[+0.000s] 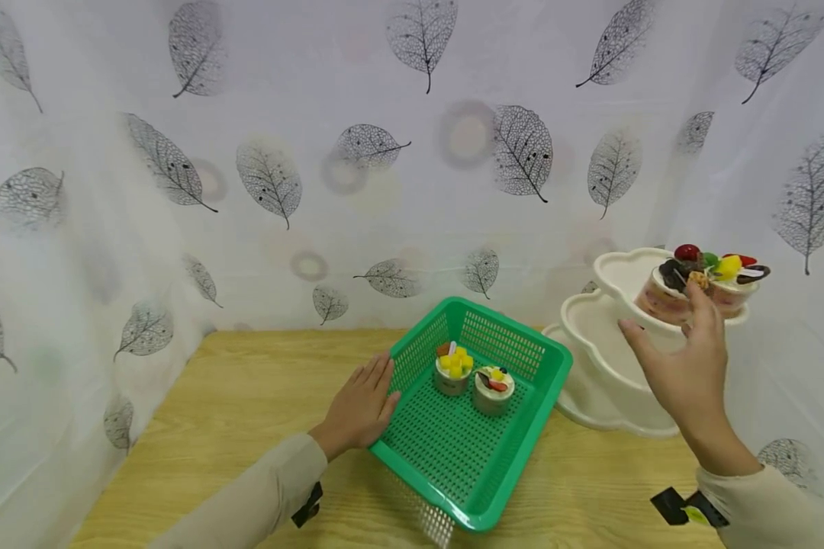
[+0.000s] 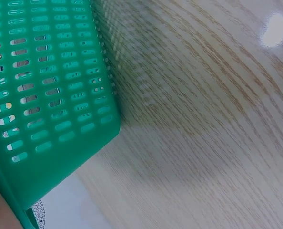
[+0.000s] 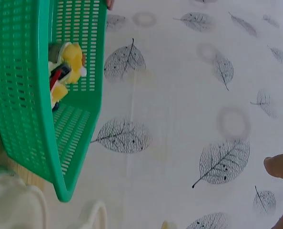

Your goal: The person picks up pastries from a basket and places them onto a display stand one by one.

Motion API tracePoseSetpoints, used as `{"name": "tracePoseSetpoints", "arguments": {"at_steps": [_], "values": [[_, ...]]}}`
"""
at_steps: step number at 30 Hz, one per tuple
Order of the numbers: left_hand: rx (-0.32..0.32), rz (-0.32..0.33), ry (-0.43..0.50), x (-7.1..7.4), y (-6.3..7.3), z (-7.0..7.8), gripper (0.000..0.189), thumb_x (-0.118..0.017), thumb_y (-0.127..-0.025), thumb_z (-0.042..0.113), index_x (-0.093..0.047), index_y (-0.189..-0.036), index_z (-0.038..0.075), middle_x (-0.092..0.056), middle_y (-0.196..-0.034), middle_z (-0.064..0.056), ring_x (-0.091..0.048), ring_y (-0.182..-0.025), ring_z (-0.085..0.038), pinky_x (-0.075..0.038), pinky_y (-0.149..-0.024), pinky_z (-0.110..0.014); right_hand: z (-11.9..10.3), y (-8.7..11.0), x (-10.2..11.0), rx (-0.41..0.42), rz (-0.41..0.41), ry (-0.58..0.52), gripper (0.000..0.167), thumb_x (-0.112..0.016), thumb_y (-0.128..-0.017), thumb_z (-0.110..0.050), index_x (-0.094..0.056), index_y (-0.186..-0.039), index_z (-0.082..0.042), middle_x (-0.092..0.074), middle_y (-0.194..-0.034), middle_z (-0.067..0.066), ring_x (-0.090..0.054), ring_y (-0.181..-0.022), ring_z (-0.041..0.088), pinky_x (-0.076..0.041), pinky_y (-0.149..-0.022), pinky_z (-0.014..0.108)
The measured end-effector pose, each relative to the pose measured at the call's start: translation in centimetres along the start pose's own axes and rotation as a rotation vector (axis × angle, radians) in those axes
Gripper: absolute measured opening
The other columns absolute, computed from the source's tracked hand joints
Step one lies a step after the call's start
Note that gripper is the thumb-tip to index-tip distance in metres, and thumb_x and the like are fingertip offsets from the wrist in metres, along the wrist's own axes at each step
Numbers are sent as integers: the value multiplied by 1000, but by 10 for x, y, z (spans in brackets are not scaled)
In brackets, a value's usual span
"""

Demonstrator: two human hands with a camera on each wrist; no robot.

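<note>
Against the left rim of a green plastic basket [image 1: 532,415] rests my left hand [image 1: 362,404], its fingers straight. Two dessert cups sit inside: a cup with yellow cubes on top [image 1: 452,381] and a cream-topped cup [image 1: 492,398] with red and dark pieces. My right hand [image 1: 692,374] is raised at the top tier of a white tiered stand [image 1: 621,271], thumb and fingers apart. Its index fingertip overlaps the left of two topped dessert cups [image 1: 661,301] there; the right cup [image 1: 736,296] stands beside it. In the right wrist view, only fingertips [image 3: 277,166] show.
The stand's lower scalloped tiers [image 1: 584,393] spread close to the basket's right side. Wooden table [image 1: 247,396] lies beneath everything. A white curtain with leaf prints [image 1: 384,221] hangs behind. The basket's slotted wall [image 2: 79,152] fills the left wrist view's left part.
</note>
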State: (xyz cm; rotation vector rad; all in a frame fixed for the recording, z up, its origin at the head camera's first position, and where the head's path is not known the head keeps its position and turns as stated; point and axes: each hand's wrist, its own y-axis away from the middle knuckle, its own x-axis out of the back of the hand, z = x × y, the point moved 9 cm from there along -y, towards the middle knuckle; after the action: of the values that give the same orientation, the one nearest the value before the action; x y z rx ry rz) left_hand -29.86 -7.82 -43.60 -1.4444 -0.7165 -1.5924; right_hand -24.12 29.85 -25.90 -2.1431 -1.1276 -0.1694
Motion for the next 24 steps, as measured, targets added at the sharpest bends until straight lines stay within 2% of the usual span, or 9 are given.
{"name": "tracePoseSetpoints", "arguments": {"at_steps": [5, 10, 17, 24], "values": [[-1, -1, 7, -1, 0, -1, 59, -28, -105, 34, -22, -150, -5, -17, -158, -19, -17, -145, -34, -18, -118, -47, -12, 16, -37, 111, -151, -23, 83, -73, -84, -19, -27, -151, -6, -31, -150, 19, -35, -132, 40, -31, -107, 58], [-2, -14, 3, -2, 0, -1, 59, -28, -105, 34, -22, -150, -4, -16, -158, -19, -16, -146, -33, -17, -118, -47, -4, 36, -82, 144, -343, 14, 89, -74, -85, -27, -21, -151, -1, -27, -150, 26, -31, -132, 48, -31, -100, 66], [-3, -34, -11, -3, 0, 0, 60, -26, -105, 34, -19, -151, -4, -14, -158, -19, -13, -146, -32, -15, -118, -46, 19, 63, -142, 79, -615, 94, 98, -71, -86, -41, -12, -153, -2, -19, -153, 28, -25, -136, 50, -30, -100, 70], [-2, -31, -7, 1, 1, 1, 59, -28, -105, 33, -20, -150, -5, -15, -158, -19, -13, -146, -32, -15, -118, -46, 45, 75, -190, 13, -789, 89, 102, -77, -81, -40, -15, -152, 1, -22, -152, 30, -26, -135, 51, -31, -103, 67]]}}
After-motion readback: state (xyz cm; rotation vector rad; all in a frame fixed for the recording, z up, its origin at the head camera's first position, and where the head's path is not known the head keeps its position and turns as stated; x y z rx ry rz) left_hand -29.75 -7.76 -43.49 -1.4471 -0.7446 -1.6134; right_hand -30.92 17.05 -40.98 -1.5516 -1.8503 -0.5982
